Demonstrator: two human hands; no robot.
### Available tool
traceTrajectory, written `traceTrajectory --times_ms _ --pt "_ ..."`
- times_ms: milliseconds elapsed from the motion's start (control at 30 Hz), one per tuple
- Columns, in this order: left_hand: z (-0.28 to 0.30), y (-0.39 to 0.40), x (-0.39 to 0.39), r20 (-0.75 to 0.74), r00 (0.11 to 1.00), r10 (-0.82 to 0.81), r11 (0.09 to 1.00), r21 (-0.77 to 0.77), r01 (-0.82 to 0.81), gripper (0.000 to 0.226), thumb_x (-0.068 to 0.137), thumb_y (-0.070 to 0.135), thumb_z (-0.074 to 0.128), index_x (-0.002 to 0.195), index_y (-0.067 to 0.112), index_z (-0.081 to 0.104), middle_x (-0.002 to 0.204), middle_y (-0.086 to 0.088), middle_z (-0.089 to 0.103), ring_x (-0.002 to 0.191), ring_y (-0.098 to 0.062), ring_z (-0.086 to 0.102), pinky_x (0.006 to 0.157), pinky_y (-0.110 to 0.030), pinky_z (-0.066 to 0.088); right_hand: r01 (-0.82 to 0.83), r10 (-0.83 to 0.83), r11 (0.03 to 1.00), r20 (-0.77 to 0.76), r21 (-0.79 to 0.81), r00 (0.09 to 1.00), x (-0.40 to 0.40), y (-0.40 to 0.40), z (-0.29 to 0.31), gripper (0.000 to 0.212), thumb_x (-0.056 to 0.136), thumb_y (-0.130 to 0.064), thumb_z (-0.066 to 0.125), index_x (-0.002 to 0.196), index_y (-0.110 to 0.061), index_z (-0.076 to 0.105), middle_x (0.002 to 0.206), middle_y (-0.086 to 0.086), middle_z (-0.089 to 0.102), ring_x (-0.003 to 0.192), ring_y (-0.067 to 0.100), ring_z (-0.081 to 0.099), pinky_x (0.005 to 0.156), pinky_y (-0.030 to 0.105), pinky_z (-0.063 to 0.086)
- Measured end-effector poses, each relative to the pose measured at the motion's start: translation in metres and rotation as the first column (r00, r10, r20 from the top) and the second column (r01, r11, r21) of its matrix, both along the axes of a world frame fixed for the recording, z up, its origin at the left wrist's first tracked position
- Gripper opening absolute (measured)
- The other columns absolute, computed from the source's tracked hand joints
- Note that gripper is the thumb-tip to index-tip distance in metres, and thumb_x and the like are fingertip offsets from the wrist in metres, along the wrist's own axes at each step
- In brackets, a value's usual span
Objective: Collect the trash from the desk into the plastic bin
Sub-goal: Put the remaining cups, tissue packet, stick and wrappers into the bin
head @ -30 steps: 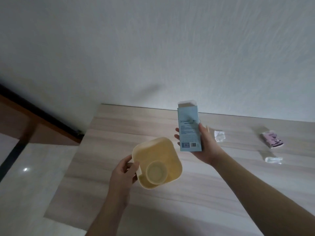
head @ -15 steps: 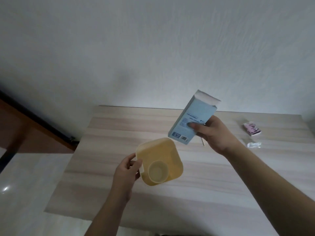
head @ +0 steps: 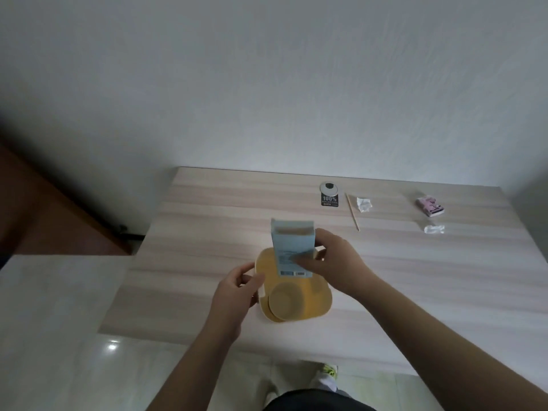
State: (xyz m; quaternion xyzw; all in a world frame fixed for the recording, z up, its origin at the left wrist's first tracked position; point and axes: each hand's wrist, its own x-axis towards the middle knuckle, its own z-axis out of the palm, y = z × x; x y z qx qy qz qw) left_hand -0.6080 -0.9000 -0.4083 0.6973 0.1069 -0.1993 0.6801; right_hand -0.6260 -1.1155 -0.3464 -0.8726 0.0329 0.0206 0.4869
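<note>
Left hand [head: 237,287] grips the 9 o'clock rim of the yellow plastic bin [head: 311,304], held over the table [head: 192,247]. Right hand [head: 329,262] holds the pale blue carton [head: 292,247] upright, its lower end inside the bin's mouth. Toward 1 o'clock on the table lie a black tag [head: 329,197], wooden stick [head: 352,211], crumpled paper [head: 364,204], pink packet [head: 430,205] and clear wrapper [head: 433,229].

- The open-topped light-blue cardboard box [head: 292,250] stands over the yellow plastic bin [head: 314,304] on the pale wooden table [head: 184,262].
- Far right: thin wooden stick [head: 352,211], crumpled white paper [head: 364,204], small pink packet [head: 430,206].
</note>
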Motion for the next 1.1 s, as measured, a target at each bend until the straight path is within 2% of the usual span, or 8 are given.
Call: traceTrajectory --times_ms 133,200,300,433,600,733,867,1100 --pt "-0.006 0.008 -0.008 0.018 0.999 -0.05 0.999 0.01 0.05 0.023 0.089 0.024 0.072 0.11 0.03 0.069 0.074 -0.001 0.06 0.067 -0.014 0.061 0.068 -0.034 0.057 0.015 0.003 0.978 0.085 -0.21 0.996 -0.02 0.022 -0.011 0.031 0.079 -0.016 0.071 0.108 -0.021 0.063 0.104 -0.006 0.063 0.084 0.007 0.057 0.074 0.024 0.053" --pt "-0.009 0.009 -0.013 0.012 0.997 -0.075 0.997 -0.002 0.075 0.022 0.088 0.026 0.073 0.108 0.032 0.069 0.07 0.003 0.062 0.065 -0.012 0.062 0.069 -0.035 0.059 0.028 -0.007 0.973 0.094 -0.228 0.996 -0.03 0.029 -0.016 0.03 0.079 -0.013 0.072 0.106 -0.02 0.063 0.102 -0.005 0.063 0.083 0.007 0.057 0.076 0.025 0.053" --pt "-0.012 0.006 -0.02 -0.002 0.993 -0.122 0.993 -0.002 0.122 0.023 0.087 0.029 0.073 0.11 0.03 0.069 0.082 -0.006 0.065 0.075 -0.018 0.064 0.075 -0.042 0.06 0.066 -0.056 0.975 0.055 -0.21 0.997 -0.043 0.033 -0.022 0.029 0.08 -0.012 0.07 0.107 -0.02 0.063 0.104 -0.005 0.063 0.088 0.01 0.058 0.08 0.026 0.053" --pt "-0.011 -0.001 -0.031 -0.022 0.989 -0.149 0.989 -0.024 0.148 0.019 0.086 0.029 0.074 0.105 0.031 0.071 0.073 0.0 0.06 0.072 -0.02 0.062 0.075 -0.045 0.06 0.085 -0.076 0.967 0.048 -0.241 0.996 -0.058 0.028 -0.026 0.032 0.082 -0.016 0.069 0.112 -0.022 0.062 0.108 -0.005 0.063 0.091 0.01 0.058 0.081 0.02 0.049" --pt "-0.008 -0.019 -0.031 -0.044 0.99 -0.135 0.991 -0.029 0.134 0.019 0.088 0.023 0.073 0.105 0.029 0.07 0.068 0.006 0.062 0.059 -0.006 0.065 0.057 -0.02 0.055 0.068 -0.06 0.958 0.036 -0.28 0.998 -0.07 0.007 -0.024 0.036 0.082 -0.025 0.069 0.117 -0.026 0.06 0.117 -0.008 0.06 0.094 0.008 0.056 0.08 0.02 0.046" --pt "-0.003 -0.052 -0.034 -0.035 0.99 -0.136 0.99 -0.044 0.135 0.024 0.089 0.019 0.072 0.113 0.022 0.069 0.081 -0.005 0.063 0.066 -0.011 0.067 0.061 -0.024 0.056 -0.03 0.027 0.944 -0.014 -0.33 1.0 -0.082 -0.026 -0.02 0.042 0.08 -0.038 0.072 0.119 -0.024 0.062 0.125 -0.004 0.058 0.108 0.016 0.056 0.087 0.029 0.047" --pt "0.0 -0.09 -0.041 -0.042 0.986 -0.159 0.987 -0.037 0.157 0.023 0.089 0.02 0.072 0.112 0.023 0.07 0.089 -0.008 0.063 0.075 -0.017 0.067 0.062 -0.024 0.056 -0.073 0.066 0.921 -0.031 -0.382 0.997 -0.096 -0.063 -0.019 0.042 0.084 -0.041 0.066 0.122 -0.025 0.061 0.125 -0.003 0.06 0.106 0.019 0.058 0.084 0.031 0.048" --pt "0.001 -0.144 -0.058 -0.004 0.981 -0.191 0.98 0.05 0.191 0.023 0.087 0.02 0.074 0.105 0.034 0.067 0.062 0.012 0.059 0.057 -0.005 0.061 0.057 -0.019 0.053 -0.112 0.123 0.718 -0.032 -0.687 0.992 -0.102 -0.111 -0.032 0.023 0.092 -0.033 0.051 0.114 -0.028 0.057 0.1 -0.001 0.069 0.084 0.023 0.065 0.062 0.032 0.047"
